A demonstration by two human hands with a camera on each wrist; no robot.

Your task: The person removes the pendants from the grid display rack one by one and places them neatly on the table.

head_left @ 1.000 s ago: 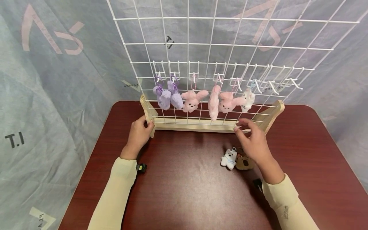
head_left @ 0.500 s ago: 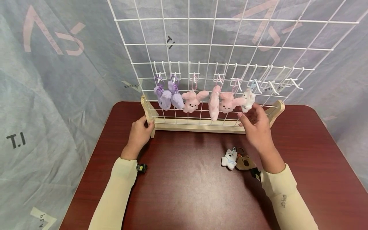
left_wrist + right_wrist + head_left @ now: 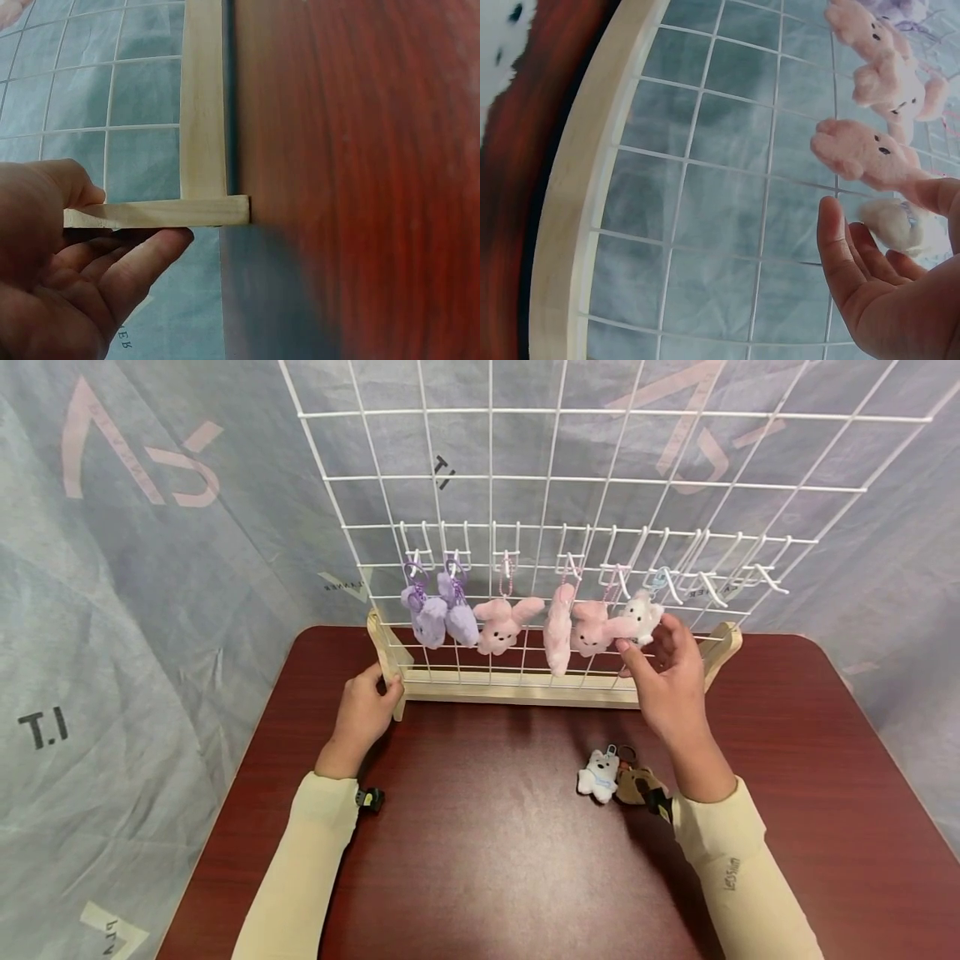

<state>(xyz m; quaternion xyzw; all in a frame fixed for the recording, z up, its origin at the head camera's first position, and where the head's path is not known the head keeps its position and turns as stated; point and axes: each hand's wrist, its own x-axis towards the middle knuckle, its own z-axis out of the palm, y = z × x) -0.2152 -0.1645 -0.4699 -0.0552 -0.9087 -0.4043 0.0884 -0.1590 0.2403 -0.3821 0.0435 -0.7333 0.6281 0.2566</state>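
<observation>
A white wire grid rack [image 3: 517, 477] stands on wooden feet. My left hand [image 3: 365, 707] grips its left wooden foot [image 3: 157, 213], thumb on one side and fingers on the other. My right hand [image 3: 673, 681] is up at a hanging white plush keychain [image 3: 642, 615], with fingers loosely bent and spread around it. In the right wrist view this plush [image 3: 892, 225] lies beside the fingers, blurred and partly hidden by the hand. Next to it hangs a pink bunny plush [image 3: 594, 628], its ear overlapping the white one in the head view.
Two more pink plushes [image 3: 500, 625] and two purple plushes [image 3: 426, 617] hang farther left on white hooks. Hooks [image 3: 708, 587] continue to the right. Another white plush keychain [image 3: 598, 776] and a brown one [image 3: 633, 783] lie on the red-brown table [image 3: 480, 860] below my right forearm.
My right hand has risen from beside the rack's bottom bar to the hanging white plush. That plush has shifted slightly and turned. My left hand has stayed on the wooden foot.
</observation>
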